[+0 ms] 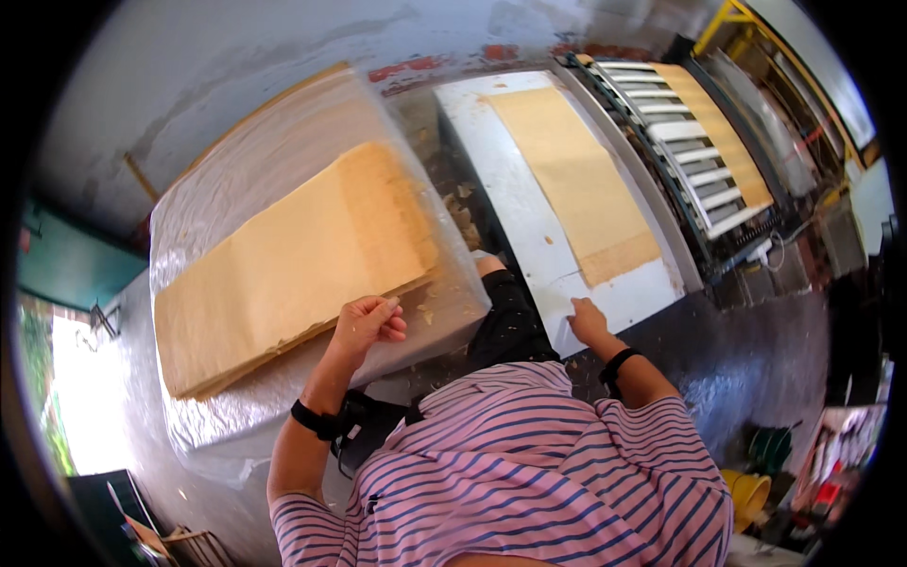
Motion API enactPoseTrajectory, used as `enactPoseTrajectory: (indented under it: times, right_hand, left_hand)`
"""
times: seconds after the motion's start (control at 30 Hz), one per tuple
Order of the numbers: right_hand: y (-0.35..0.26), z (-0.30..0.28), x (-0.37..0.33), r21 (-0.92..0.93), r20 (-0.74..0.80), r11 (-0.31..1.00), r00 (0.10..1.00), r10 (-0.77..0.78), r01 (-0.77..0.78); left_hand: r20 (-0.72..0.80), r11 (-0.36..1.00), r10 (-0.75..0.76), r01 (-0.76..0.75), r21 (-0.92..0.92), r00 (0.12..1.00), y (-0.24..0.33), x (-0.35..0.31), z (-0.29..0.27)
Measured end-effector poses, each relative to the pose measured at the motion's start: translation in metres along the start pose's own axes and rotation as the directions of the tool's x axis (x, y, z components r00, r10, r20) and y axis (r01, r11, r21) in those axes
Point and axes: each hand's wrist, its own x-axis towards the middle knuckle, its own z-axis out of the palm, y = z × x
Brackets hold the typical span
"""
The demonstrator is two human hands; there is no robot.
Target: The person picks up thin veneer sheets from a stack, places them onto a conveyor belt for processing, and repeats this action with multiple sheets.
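A stack of thin tan sheets [283,250], looking like wood veneer with ragged edges, lies on a large pile wrapped in clear plastic [222,170]. Just off the stack's near right corner is my left hand [370,326], its fingers curled and the thumb pressed toward them. What those fingers hold, if anything, does not show. One more tan sheet [572,170] lies flat along the white tabletop [515,217] to the right. By the near end of that tabletop my right hand [590,321] is closed, a short way from the sheet; its contents are hidden.
Beyond the white table stands a machine with pale slats or rollers [671,132], a tan sheet [718,132] lying along it. Torn scraps [461,213] litter the gap between pile and table. A yellow container [746,496] sits at the lower right, a green cabinet [80,260] far left.
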Motion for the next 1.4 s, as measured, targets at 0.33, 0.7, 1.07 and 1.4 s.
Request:
enactPoseTrajectory:
  times: [0.33,0.7,1.07,1.4]
  right_hand:
    - [0.014,0.011,0.02,-0.02,-0.19,0.969,0.952,0.24,-0.248]
    - [0.057,-0.054,0.054,-0.335,-0.323,0.92,0.893,-0.315,0.204]
    - [-0.065,-0.174,-0.057,-0.401,-0.16,0.672,0.675,-0.721,0.623]
    - [-0.131,-0.262,-0.132,-0.238,-0.501,0.416,0.256,-0.827,0.877]
  left_hand:
    - [0.032,0.987,-0.086,0.081,0.139,0.996,0.027,0.018,0.057]
    - [0.166,0.973,-0.088,0.049,0.223,0.982,0.036,0.049,0.104]
    - [0.553,-0.09,0.737,-0.753,0.651,0.39,0.022,0.067,0.203]
    - [0.572,0.487,0.579,-0.809,0.331,0.582,0.047,0.083,0.196]
